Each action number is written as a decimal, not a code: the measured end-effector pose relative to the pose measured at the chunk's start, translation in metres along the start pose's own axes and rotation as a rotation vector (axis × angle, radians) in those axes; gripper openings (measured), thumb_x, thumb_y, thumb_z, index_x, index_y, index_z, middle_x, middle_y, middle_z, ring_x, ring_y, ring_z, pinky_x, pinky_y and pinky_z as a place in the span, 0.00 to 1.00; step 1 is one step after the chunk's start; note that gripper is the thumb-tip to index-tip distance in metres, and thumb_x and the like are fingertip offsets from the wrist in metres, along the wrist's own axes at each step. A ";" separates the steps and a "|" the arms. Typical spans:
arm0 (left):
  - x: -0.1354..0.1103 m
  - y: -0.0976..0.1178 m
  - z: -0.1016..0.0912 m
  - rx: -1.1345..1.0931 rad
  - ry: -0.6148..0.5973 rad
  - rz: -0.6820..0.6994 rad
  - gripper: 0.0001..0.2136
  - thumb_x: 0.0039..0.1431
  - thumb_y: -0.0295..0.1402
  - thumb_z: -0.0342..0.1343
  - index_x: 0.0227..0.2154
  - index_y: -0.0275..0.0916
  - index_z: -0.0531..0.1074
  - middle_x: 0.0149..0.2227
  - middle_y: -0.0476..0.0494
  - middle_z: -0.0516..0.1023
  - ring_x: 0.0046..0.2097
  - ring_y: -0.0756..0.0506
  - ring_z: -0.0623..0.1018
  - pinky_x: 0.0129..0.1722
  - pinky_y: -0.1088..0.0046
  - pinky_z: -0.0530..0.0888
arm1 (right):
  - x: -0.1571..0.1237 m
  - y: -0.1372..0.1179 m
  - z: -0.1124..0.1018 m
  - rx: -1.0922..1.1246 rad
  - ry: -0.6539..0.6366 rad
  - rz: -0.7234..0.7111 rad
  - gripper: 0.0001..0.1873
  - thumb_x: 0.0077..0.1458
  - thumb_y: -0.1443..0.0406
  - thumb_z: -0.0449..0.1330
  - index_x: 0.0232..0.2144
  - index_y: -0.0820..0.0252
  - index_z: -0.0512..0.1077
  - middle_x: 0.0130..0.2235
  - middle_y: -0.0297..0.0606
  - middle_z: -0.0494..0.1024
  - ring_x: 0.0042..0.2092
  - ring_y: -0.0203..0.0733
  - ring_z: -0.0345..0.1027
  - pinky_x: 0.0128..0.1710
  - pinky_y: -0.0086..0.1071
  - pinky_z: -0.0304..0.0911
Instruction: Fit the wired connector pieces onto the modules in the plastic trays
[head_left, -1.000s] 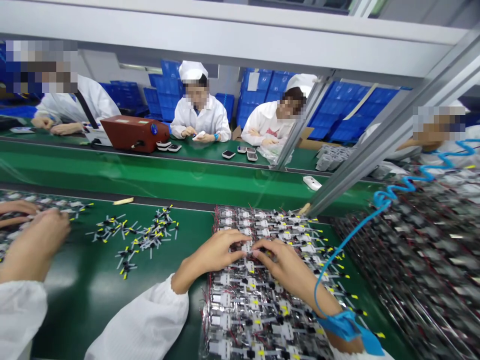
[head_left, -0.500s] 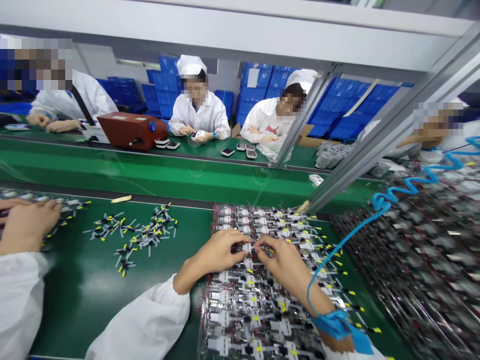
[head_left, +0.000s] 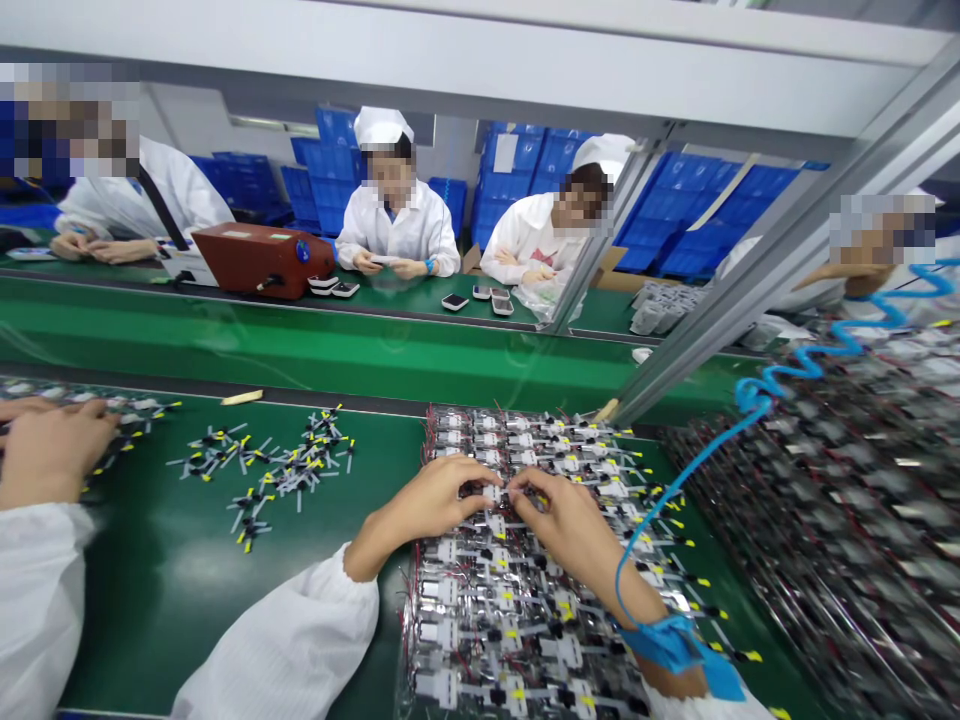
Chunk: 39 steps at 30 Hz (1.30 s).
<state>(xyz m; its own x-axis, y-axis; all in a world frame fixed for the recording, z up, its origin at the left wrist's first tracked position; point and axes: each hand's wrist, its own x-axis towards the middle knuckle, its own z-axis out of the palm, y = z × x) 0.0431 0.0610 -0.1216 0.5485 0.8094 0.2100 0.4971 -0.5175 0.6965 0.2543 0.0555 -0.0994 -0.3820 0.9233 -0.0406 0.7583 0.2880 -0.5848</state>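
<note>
At the left edge of the green table [head_left: 165, 590], a co-worker's hand [head_left: 45, 445] is resting on a row of small parts. Just to its right, a loose scatter of small black, white and yellow-tipped clips [head_left: 277, 470] is lying on the bare surface. By the middle of the near edge, the left hand [head_left: 427, 500] is curling over a flat panel of white and silver components with red wires and yellow tabs [head_left: 517, 610]. Its thumb and fingertips are pinching a small white component [head_left: 493, 494] in the panel's far rows. The right hand [head_left: 566, 520] is meeting it from the other side, fingertips closing on the same piece. A blue strap [head_left: 675, 645] is wrapping the right wrist. Its blue coiled cord [head_left: 810, 365] is running toward the far right corner, over blurred dark stacks of similar panels [head_left: 840, 520].
</note>
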 end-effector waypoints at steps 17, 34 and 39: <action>-0.001 0.000 0.001 0.003 0.006 0.034 0.10 0.63 0.32 0.59 0.46 0.42 0.73 0.44 0.46 0.80 0.46 0.44 0.76 0.49 0.65 0.69 | 0.000 -0.003 -0.003 0.002 -0.004 0.007 0.13 0.58 0.60 0.51 0.35 0.54 0.75 0.32 0.35 0.77 0.30 0.43 0.67 0.34 0.33 0.57; -0.003 -0.010 0.005 0.037 -0.008 0.087 0.12 0.67 0.39 0.52 0.49 0.42 0.72 0.39 0.44 0.76 0.43 0.44 0.72 0.48 0.66 0.66 | 0.002 0.001 -0.002 0.008 -0.027 -0.019 0.12 0.58 0.60 0.54 0.33 0.54 0.77 0.36 0.36 0.81 0.37 0.48 0.71 0.42 0.38 0.59; -0.003 -0.009 0.004 0.064 -0.024 0.109 0.12 0.68 0.39 0.52 0.49 0.41 0.72 0.39 0.43 0.75 0.43 0.44 0.72 0.47 0.66 0.67 | 0.002 0.003 -0.001 0.009 -0.022 -0.008 0.13 0.58 0.59 0.54 0.35 0.54 0.78 0.36 0.36 0.81 0.34 0.46 0.69 0.40 0.37 0.59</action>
<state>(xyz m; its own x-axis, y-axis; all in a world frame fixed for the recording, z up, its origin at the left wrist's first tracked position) 0.0402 0.0622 -0.1313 0.6174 0.7407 0.2650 0.4749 -0.6195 0.6251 0.2565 0.0583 -0.1001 -0.3993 0.9153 -0.0534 0.7504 0.2928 -0.5926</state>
